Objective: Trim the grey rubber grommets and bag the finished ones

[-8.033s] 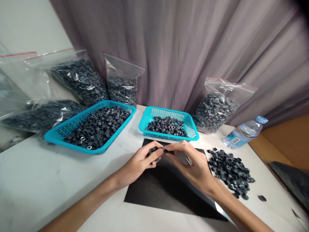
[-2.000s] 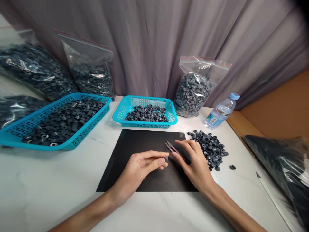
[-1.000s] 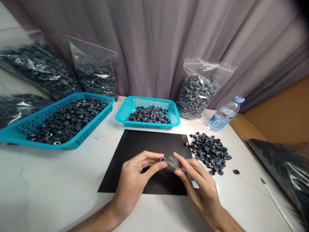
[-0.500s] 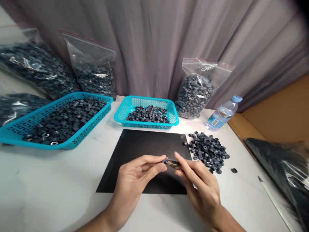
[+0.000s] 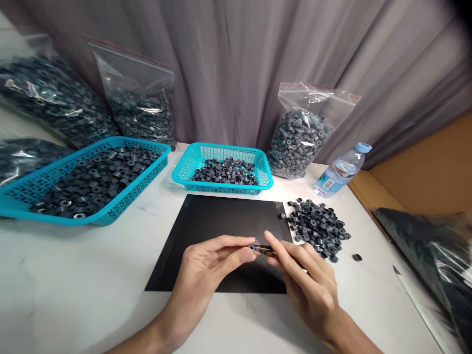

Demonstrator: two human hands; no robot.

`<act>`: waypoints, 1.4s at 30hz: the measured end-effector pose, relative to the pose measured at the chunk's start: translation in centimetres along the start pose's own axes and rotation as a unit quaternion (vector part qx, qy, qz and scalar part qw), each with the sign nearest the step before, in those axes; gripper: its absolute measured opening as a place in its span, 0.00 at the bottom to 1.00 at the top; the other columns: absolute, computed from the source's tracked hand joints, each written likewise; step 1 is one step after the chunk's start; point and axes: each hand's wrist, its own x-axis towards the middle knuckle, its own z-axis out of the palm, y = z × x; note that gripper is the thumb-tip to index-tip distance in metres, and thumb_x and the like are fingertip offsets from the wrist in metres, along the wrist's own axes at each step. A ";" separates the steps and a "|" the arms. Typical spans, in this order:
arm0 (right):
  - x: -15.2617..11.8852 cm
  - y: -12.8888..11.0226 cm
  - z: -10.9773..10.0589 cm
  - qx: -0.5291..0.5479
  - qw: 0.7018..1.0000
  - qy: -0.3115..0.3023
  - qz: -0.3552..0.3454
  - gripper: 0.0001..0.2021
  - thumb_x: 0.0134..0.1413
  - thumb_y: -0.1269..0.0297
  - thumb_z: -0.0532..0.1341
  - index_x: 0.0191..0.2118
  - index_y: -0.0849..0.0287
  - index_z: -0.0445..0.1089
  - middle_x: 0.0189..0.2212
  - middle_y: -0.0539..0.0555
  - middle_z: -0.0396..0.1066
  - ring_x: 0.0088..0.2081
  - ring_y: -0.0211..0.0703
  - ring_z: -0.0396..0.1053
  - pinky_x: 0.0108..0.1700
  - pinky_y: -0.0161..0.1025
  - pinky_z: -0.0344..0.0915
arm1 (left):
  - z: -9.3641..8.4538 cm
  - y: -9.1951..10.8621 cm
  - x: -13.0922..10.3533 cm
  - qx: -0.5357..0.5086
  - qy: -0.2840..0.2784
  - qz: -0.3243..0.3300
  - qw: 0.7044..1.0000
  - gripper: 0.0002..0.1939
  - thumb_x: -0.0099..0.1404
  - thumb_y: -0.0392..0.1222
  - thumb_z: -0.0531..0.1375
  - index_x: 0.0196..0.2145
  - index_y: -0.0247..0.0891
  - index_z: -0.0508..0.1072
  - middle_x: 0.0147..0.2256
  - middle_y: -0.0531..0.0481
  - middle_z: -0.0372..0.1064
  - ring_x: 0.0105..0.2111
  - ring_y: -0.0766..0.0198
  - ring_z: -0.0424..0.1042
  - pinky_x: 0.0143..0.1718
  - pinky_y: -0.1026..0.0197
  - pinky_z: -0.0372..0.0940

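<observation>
My left hand pinches a small dark grey plastic ring between thumb and forefinger. My right hand has its fingers closed round a slim, dark, pointed tool; its exact kind is hard to make out. The tool's tip meets the ring. Both hands are over a black mat on the white table. Just right of the mat lies a loose pile of similar rings, and one ring rests at the mat's edge.
Two blue baskets, a large one and a smaller one, hold more rings. Zip bags of rings stand behind. A water bottle, a knife and a dark plastic bag are at the right.
The view has shifted slightly, so the baskets and bags sit a little higher. Both hands keep nearly the same pose, with the tool still against the ring.
</observation>
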 end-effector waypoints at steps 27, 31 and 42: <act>0.1 -0.1 -0.7 -0.033 0.999 0.003 -0.014 0.29 0.62 0.76 0.61 0.68 0.58 0.58 0.42 0.58 0.77 0.30 0.38 0.64 0.32 0.37 0.63 | 0.2 0.9 0.0 -0.071 -0.116 -0.047 0.990 0.08 0.66 0.42 0.63 0.39 0.40 0.82 0.42 0.48 0.75 0.47 0.60 0.70 0.52 0.62 0.61; 0.0 0.0 -0.6 -0.050 0.998 0.011 -0.032 0.31 0.61 0.77 0.62 0.68 0.60 0.57 0.44 0.59 0.77 0.31 0.39 0.68 0.32 0.38 0.64 | 0.2 1.0 -0.1 -0.076 -0.113 -0.051 0.989 0.08 0.65 0.42 0.64 0.39 0.40 0.82 0.43 0.47 0.75 0.47 0.58 0.70 0.53 0.60 0.61; 0.4 -0.1 -0.7 -0.071 0.996 0.026 -0.056 0.30 0.62 0.76 0.62 0.68 0.60 0.58 0.41 0.58 0.79 0.32 0.40 0.71 0.33 0.37 0.67 | 0.3 0.9 -0.1 -0.086 -0.106 -0.060 0.989 0.06 0.64 0.42 0.65 0.37 0.40 0.82 0.40 0.49 0.73 0.45 0.59 0.69 0.51 0.60 0.61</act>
